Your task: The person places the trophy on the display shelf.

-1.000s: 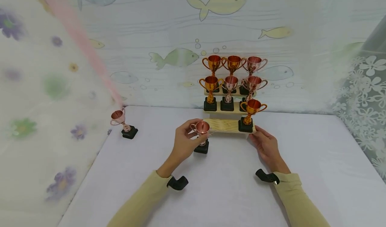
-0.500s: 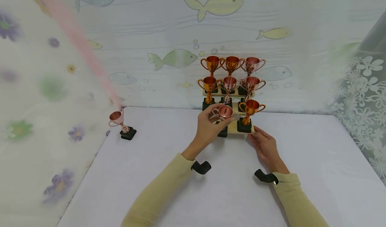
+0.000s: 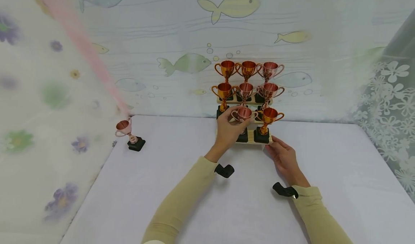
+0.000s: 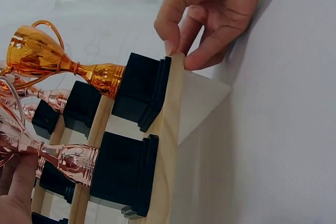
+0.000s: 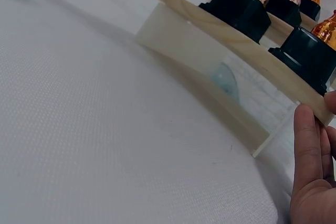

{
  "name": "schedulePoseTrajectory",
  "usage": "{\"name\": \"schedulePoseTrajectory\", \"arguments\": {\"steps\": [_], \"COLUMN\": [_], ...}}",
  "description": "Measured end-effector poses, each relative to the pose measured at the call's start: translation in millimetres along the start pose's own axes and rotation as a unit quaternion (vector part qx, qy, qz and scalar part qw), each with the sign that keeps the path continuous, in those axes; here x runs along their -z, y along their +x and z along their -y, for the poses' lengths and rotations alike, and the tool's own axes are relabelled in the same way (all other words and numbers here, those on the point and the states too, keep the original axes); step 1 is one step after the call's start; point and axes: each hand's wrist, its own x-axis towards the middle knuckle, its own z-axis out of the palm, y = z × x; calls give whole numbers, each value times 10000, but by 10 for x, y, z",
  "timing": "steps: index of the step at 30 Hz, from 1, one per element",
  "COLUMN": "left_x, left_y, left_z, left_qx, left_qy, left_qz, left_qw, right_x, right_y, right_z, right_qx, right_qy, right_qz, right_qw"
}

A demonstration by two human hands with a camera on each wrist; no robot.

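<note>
A rose-gold trophy cup [image 3: 244, 113] with a black base stands upright on the front step of a three-tier wooden display stand [image 3: 251, 137]. My left hand [image 3: 226, 129] pinches this cup between thumb and fingers; in the left wrist view its black base [image 4: 123, 171] appears to sit on the wood. Just to its right is a gold trophy cup [image 3: 270, 115] on the same step. At the step's right end, the thumb and fingers of my right hand [image 3: 285, 159] pinch the corner of the board. Pale upright panels [image 5: 184, 40] support the step.
Several gold and rose-gold trophies [image 3: 224, 91] fill the two higher tiers behind. Another rose-gold trophy [image 3: 124, 129] stands alone at the table's far left. A fish-patterned curtain [image 3: 181, 28] hangs behind the white table [image 3: 253, 200], with a floral sheet [image 3: 48, 129] at left.
My left hand has carried the rose-gold trophy from in front of the stand, rightward and back, onto the front step beside the gold one. My right hand has stayed at the board's corner.
</note>
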Motion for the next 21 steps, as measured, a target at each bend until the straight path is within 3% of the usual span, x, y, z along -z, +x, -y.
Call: {"name": "schedulePoseTrajectory", "arguments": {"steps": [21], "left_x": [-34], "left_y": [26], "left_z": [44], "left_qx": [-51], "left_qy": [-92], "left_qz": [-48], "left_qw": [9999], "right_x": [0], "right_y": [4], "right_z": [-14], "right_qx": [164], "right_qy": [-133], "right_qz": [-19], "right_qw": [9998]}}
